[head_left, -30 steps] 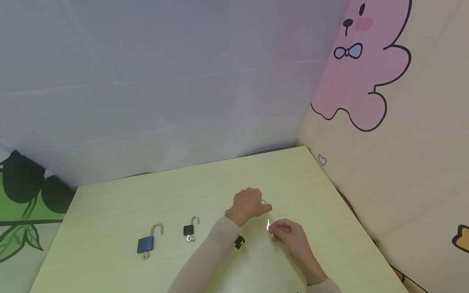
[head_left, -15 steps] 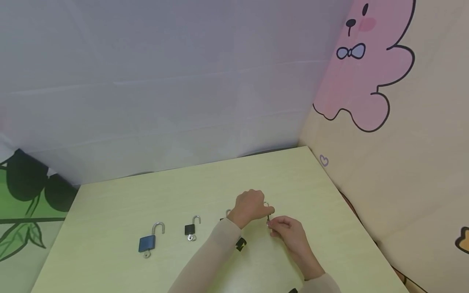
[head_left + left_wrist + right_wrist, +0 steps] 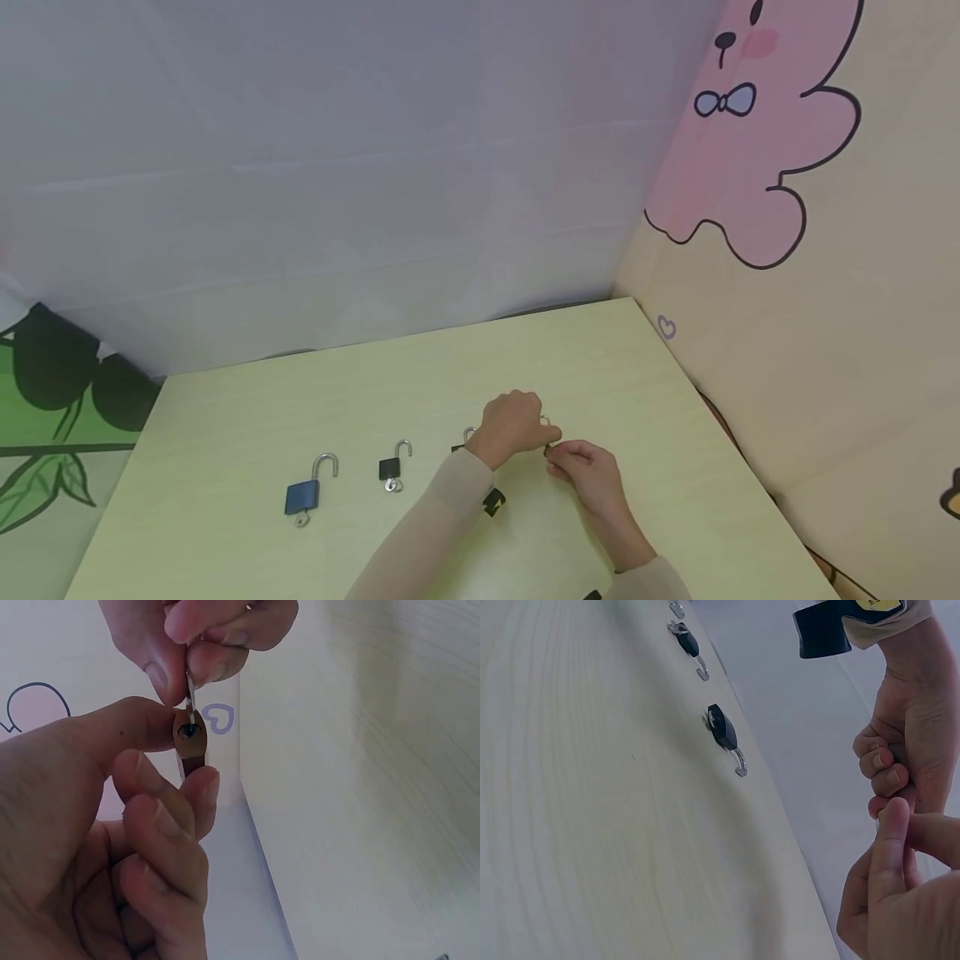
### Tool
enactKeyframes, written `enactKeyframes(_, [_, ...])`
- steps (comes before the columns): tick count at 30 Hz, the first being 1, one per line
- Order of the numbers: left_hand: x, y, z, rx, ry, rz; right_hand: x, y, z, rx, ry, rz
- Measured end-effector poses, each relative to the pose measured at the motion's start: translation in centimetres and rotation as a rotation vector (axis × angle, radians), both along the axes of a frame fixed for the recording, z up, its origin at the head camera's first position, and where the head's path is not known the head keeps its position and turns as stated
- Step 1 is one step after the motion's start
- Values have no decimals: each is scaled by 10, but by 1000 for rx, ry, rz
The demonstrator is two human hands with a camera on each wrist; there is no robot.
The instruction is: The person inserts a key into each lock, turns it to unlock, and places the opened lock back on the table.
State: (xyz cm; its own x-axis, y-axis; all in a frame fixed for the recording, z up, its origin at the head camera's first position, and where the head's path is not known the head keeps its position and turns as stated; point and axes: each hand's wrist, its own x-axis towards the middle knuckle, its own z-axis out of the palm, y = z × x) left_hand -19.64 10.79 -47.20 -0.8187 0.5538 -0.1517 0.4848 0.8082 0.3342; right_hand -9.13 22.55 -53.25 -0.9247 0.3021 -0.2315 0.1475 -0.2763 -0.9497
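In the left wrist view, my left hand (image 3: 67,802) pinches a small brass-coloured padlock (image 3: 193,759) between thumb and finger, its keyhole end turned toward the other hand. A thin metal key (image 3: 190,697) is gripped by my right hand (image 3: 217,634), and its tip is at the keyhole; how deep it sits I cannot tell. From the head view, the left hand (image 3: 512,427) is above the table with the padlock's shackle (image 3: 546,420) showing past it. Just nearer stands the right hand (image 3: 592,479), its fingers covering most of the key.
On the table (image 3: 360,383) to the left lie a blue padlock (image 3: 302,497) and a black padlock (image 3: 388,469), both with raised shackles and keys. Another dark padlock (image 3: 457,448) is partly hidden by the left wrist. Fabric walls (image 3: 337,250) border the table.
My right hand has moved up toward the left hand, bringing the key from apart to the padlock's keyhole. The left hand has barely moved, and the other padlocks lie as before.
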Motion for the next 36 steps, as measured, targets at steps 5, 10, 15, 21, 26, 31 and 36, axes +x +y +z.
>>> enactKeyframes(5, [0,-1,-2,-3,-43,9,-3,-3,-3,-21,1,-28])
enactKeyframes(10, [0,-2,-3,-4,-62,16,-5,-5,-6,-37,7,-51])
enactKeyframes(15, [-2,-5,-5,-4,-48,28,-6,-7,-8,-52,14,-54])
enactKeyframes(21, [-3,-8,-3,21,-40,27,-5,-11,-10,-61,-10,0])
enactKeyframes(26, [-3,-10,-3,31,-47,21,-5,-15,-11,-64,-10,39])
enactKeyframes(31, [-2,-11,-3,35,-83,26,-7,-20,-14,-145,-6,26])
enactKeyframes(36, [-1,-13,-1,48,-89,24,-7,-22,-16,-235,-25,24])
